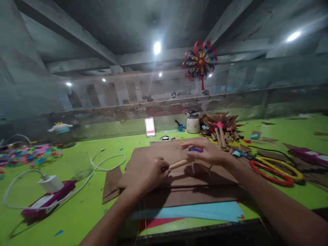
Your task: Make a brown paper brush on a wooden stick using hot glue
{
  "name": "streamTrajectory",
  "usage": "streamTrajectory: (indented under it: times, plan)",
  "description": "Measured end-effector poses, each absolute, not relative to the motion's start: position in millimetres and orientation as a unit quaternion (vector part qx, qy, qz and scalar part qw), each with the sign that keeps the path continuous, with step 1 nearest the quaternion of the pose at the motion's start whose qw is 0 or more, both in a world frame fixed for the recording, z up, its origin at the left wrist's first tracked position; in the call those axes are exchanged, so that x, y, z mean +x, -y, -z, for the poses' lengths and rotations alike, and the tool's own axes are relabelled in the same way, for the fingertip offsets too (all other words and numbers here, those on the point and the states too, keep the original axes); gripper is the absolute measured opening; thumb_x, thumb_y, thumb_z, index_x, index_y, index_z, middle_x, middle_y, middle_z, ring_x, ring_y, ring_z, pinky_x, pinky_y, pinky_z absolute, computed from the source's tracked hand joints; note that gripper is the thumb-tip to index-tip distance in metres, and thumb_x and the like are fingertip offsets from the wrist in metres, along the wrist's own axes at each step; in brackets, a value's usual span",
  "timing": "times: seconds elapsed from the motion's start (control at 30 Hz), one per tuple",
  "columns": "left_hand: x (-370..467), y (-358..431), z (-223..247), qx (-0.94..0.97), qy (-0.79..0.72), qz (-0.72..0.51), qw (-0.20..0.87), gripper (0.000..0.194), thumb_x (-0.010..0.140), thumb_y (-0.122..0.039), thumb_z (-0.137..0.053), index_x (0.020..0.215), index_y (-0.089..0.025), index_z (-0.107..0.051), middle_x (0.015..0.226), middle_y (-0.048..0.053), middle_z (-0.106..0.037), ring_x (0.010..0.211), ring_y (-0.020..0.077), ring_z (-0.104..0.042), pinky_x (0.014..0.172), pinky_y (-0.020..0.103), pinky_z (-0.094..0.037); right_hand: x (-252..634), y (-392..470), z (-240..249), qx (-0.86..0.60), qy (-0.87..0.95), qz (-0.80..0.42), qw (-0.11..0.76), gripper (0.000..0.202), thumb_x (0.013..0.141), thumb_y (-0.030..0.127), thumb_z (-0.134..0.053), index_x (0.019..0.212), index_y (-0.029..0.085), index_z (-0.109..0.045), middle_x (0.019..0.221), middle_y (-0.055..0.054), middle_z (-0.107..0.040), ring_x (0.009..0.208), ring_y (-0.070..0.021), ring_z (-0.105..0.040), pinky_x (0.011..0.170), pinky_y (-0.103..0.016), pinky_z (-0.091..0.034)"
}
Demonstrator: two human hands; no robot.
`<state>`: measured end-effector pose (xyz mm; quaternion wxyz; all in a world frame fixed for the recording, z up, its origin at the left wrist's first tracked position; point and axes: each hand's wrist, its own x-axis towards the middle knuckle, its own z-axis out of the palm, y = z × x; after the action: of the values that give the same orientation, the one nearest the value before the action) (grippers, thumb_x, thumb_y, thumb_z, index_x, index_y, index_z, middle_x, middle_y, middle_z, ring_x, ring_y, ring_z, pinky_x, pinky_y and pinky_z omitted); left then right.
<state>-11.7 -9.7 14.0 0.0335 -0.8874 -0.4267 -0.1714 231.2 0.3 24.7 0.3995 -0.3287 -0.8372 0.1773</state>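
Note:
My left hand (156, 171) is closed around the near end of a thin rolled brown paper tube (178, 164), which slants up to the right. My right hand (206, 151) hovers at the tube's far end, fingers apart, its thumb beside or touching the tube. A small blue piece (195, 149) shows in the gap between thumb and forefinger; whether the hand touches it I cannot tell. Beneath both hands lie stacked brown paper sheets (143, 153). Fine yellow threads (206, 169) trail near my right hand.
Red-handled scissors (271, 173) and a yellow-handled pair (282, 167) lie right. Behind stand a white jar (193, 123) and brown paper flowers (220, 123). Left are a purple power strip (48, 201), a white cable (109, 169) and colourful paper stars (33, 155). Light-blue paper (189, 212) lies in front.

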Motion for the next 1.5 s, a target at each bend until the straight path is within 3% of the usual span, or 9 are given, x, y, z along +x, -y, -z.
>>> streamTrajectory:
  times: [0.1,0.23,0.53,0.73,0.9,1.1,1.2,1.3,1.5]
  plan:
    - [-3.3,18.0,-30.5,-0.896,0.407,0.142,0.108,0.021,0.076,-0.020,-0.048,0.066,-0.018,-0.066,0.064,0.003,-0.060,0.051,0.0098,-0.043,0.049,0.024,-0.023,221.9,6.8,-20.4,-0.328,0.884,-0.108,0.316,0.036,0.073,0.035,-0.064,0.106,0.018,-0.063,0.093,-0.007,-0.067,0.081,-0.0172,-0.058,0.072,-0.029,-0.044]
    - [7.8,22.0,-55.4,-0.905,0.377,0.113,0.160,0.024,0.076,-0.020,-0.046,0.066,-0.019,-0.068,0.064,0.004,-0.062,0.051,0.0101,-0.043,0.049,0.025,-0.022,218.4,4.2,-13.1,-0.340,0.891,-0.049,0.298,0.020,0.078,0.029,-0.059,0.092,0.017,-0.066,0.073,-0.003,-0.065,0.063,-0.0126,-0.053,0.058,-0.023,-0.038]
    - [13.9,-0.2,-58.3,-0.920,0.365,0.119,0.079,0.022,0.080,-0.028,-0.048,0.077,-0.024,-0.070,0.077,0.004,-0.062,0.066,0.0136,-0.050,0.056,0.025,-0.030,225.4,-5.2,-10.2,-0.362,0.882,0.025,0.300,0.014,0.078,0.020,-0.056,0.069,0.016,-0.065,0.060,-0.002,-0.061,0.055,-0.0111,-0.046,0.054,-0.023,-0.028]
    - [1.8,-9.6,-39.8,-0.889,0.427,0.167,0.001,0.020,0.076,-0.040,-0.053,0.079,-0.028,-0.069,0.077,0.005,-0.062,0.074,0.0177,-0.052,0.057,0.025,-0.030,223.3,-4.2,-8.2,-0.396,0.880,0.034,0.261,0.012,0.076,0.025,-0.060,0.085,0.017,-0.063,0.075,-0.005,-0.064,0.065,-0.0146,-0.052,0.057,-0.024,-0.032]
    - [0.1,-7.5,-40.8,-0.895,0.411,0.169,0.033,0.021,0.079,-0.036,-0.049,0.077,-0.025,-0.067,0.078,0.004,-0.062,0.072,0.0168,-0.051,0.058,0.025,-0.031,215.0,4.7,-15.8,-0.421,0.868,0.080,0.252,0.021,0.075,0.032,-0.061,0.090,0.017,-0.061,0.080,-0.007,-0.065,0.074,-0.0202,-0.056,0.065,-0.029,-0.037]
    - [9.8,-0.2,-35.6,-0.944,0.300,0.124,0.069,0.026,0.080,-0.021,-0.043,0.064,-0.018,-0.062,0.069,0.005,-0.058,0.067,0.0138,-0.048,0.062,0.027,-0.032,218.2,9.4,-24.1,-0.387,0.862,0.009,0.327,0.053,0.071,0.021,-0.063,0.121,0.020,-0.045,0.089,-0.005,-0.068,0.087,-0.0203,-0.059,0.079,-0.033,-0.041]
    - [10.7,4.7,-40.3,-0.934,0.327,0.120,0.077,0.024,0.079,-0.019,-0.043,0.065,-0.017,-0.063,0.072,0.005,-0.059,0.065,0.0131,-0.046,0.059,0.026,-0.031,227.4,6.2,-26.9,-0.374,0.846,-0.028,0.379,0.036,0.072,0.021,-0.062,0.108,0.019,-0.055,0.094,-0.006,-0.066,0.087,-0.0196,-0.060,0.078,-0.032,-0.044]
    - [8.6,8.1,-48.1,-0.924,0.354,0.122,0.076,0.021,0.076,-0.019,-0.044,0.067,-0.018,-0.063,0.072,0.004,-0.059,0.062,0.0121,-0.044,0.055,0.026,-0.027,239.4,2.2,-31.0,-0.407,0.778,-0.041,0.478,0.014,0.074,0.029,-0.061,0.083,0.018,-0.062,0.077,-0.006,-0.066,0.072,-0.0185,-0.060,0.068,-0.031,-0.045]
    - [5.9,5.9,-48.3,-0.904,0.395,0.142,0.077,0.014,0.072,-0.017,-0.045,0.069,-0.018,-0.059,0.070,0.003,-0.059,0.056,0.0112,-0.040,0.051,0.026,-0.021,251.8,-0.7,-35.0,-0.425,0.693,-0.117,0.571,0.029,0.078,0.046,-0.056,0.066,0.019,-0.056,0.048,0.003,-0.046,0.043,-0.0099,-0.040,0.043,-0.025,-0.030]
